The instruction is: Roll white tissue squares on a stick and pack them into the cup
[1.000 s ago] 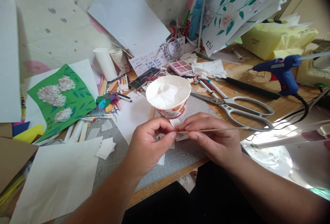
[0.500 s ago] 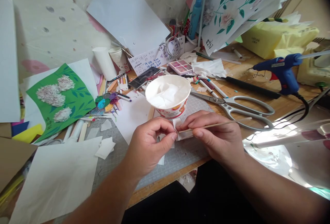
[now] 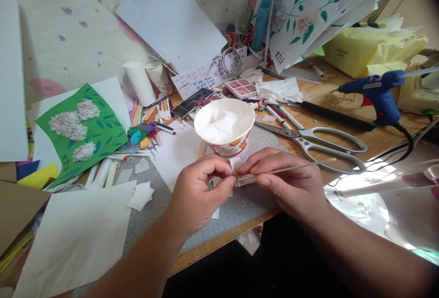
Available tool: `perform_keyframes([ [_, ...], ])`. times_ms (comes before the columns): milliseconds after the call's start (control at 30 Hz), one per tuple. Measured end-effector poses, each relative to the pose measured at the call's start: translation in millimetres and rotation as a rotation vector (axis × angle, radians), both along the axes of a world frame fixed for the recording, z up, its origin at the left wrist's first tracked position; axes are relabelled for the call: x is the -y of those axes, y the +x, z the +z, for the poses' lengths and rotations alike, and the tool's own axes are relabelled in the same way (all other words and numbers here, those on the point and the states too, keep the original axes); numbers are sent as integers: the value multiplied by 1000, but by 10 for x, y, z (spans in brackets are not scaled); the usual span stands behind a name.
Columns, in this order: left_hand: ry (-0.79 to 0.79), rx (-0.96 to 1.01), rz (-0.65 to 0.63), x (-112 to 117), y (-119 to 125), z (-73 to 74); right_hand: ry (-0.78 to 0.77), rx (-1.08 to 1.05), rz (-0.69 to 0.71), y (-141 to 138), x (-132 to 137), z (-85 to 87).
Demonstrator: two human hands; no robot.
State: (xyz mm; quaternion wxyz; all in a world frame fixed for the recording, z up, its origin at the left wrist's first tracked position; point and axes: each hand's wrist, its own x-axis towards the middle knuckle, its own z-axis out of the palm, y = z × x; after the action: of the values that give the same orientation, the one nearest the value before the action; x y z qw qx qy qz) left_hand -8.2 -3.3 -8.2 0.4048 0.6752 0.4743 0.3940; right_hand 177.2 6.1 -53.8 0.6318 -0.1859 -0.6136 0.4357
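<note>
Two hands meet over the grey gridded cutting mat [image 3: 240,209] on my feed. The left hand [image 3: 197,193] is curled nearly closed, thumb and forefinger pinching a small scrap of white paper [image 3: 236,164]. The right hand [image 3: 288,183] is closed too, its fingertips pressing a thin wooden stick [image 3: 295,167] against that scrap. The stick is straight and pale, and it runs out past the right hand's knuckles to the right.

Just beyond both hands, almost touching the fingertips, stands a round paper bowl [image 3: 224,126] with red print, filled with crumpled white tissue; it blocks my view of the mat behind it. Beyond the right hand lie large grey metal scissors [image 3: 318,140], their loops under the stick's far end, and farther off a blue glue gun [image 3: 377,94] with a black cord. Beyond the left hand I see a cluster of glossy coloured paint dabs [image 3: 142,135], a green card [image 3: 80,129] with fluffy white flowers, and a dark phone [image 3: 192,103]. A plain white sheet [image 3: 78,238] lies flat beside the left forearm.
</note>
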Motion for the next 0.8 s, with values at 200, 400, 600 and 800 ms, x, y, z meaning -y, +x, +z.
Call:
perform_keyframes([
  [200, -25, 27, 2, -8, 1, 9, 6, 17, -9, -1, -4, 16],
  [400, -16, 20, 2, -5, -2, 4, 20, 37, -33, 0, -7, 29],
  [600, 34, -19, -6, -4, 1, -14, 34, 44, -54, -4, -7, 34],
  [800, 68, -33, -22, -4, -8, -4, 31, 50, -74, -8, -1, 32],
])
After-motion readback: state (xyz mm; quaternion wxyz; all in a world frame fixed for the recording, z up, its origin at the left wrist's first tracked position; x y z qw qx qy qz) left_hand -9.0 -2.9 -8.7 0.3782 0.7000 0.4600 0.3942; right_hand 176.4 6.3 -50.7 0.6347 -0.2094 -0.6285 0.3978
